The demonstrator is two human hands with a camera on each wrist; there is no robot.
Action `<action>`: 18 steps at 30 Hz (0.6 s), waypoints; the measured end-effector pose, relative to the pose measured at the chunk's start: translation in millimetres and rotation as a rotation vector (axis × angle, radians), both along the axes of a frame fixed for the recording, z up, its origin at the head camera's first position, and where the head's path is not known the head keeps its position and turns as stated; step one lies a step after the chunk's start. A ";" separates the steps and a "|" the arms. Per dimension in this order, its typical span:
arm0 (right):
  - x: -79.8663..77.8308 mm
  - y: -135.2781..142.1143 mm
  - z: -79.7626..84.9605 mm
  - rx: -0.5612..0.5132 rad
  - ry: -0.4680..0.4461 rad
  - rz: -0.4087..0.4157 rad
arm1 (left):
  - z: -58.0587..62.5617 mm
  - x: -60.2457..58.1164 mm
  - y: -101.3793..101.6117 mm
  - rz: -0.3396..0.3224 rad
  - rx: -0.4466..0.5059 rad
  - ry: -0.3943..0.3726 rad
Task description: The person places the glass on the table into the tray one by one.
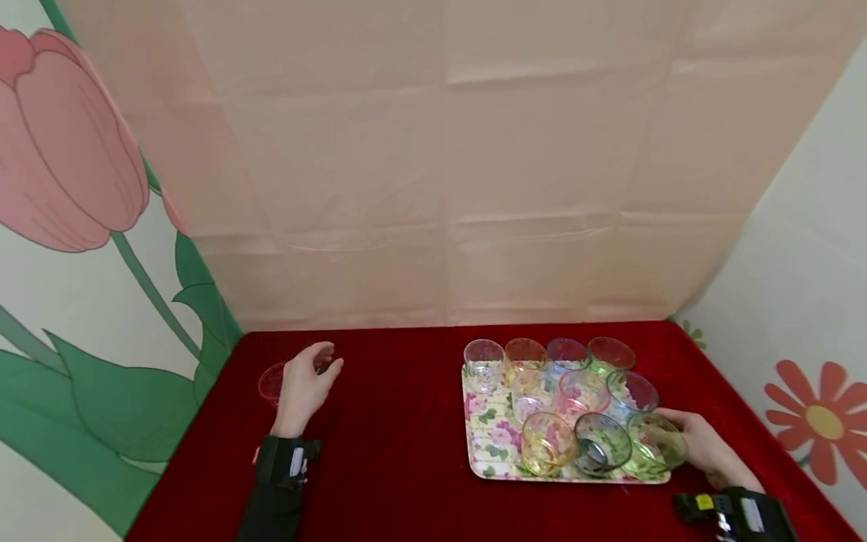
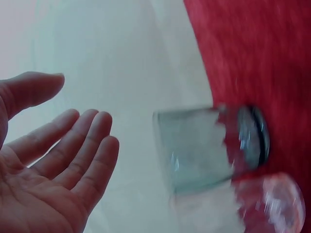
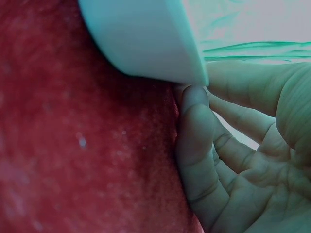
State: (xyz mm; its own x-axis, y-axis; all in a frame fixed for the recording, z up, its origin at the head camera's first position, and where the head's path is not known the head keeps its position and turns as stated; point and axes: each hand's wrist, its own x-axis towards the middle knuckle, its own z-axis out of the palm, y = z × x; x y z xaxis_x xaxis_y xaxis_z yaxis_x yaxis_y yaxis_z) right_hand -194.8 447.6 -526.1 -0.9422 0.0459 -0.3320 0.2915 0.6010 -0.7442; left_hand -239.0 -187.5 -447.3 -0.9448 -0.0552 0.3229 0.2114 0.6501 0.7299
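My left hand point(image 1: 305, 388) is raised over the left part of the red table, its fingers relaxed and holding nothing. Beside it stands a reddish glass point(image 1: 270, 382), partly hidden by the hand. The left wrist view shows a bluish-grey glass point(image 2: 194, 145) and a pinkish glass point(image 2: 272, 208) apart from the fingertips point(image 2: 111, 141). At the right, my right hand point(image 1: 707, 444) grips the edge of a floral tray point(image 1: 484, 444), thumb above and curled fingers point(image 3: 197, 136) at the rim. A green glass point(image 1: 655, 448) stands on the tray close to that hand.
Several coloured tumblers crowd the tray, among them an amber glass point(image 1: 549, 444) and a dark grey glass point(image 1: 603, 444) along the front. Red cloth point(image 1: 393, 421) covers the table. A beige backdrop point(image 1: 440, 188) rises behind it, with a flower-printed panel point(image 1: 806, 301) at the right.
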 end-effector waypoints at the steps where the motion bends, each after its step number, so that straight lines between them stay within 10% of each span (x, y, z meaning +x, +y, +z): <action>1: -0.1 0.6 -0.1 0.003 0.003 0.002 | 1.1 2.2 -2.4 0.006 -0.011 0.002; 9: -1.1 3.9 -0.1 0.009 -0.004 0.010 | 12.1 10.9 -19.9 0.114 -0.043 0.052; 18: -2.6 4.3 -4.0 0.008 -0.007 0.028 | 5.7 18.2 -59.2 0.206 -0.190 -0.074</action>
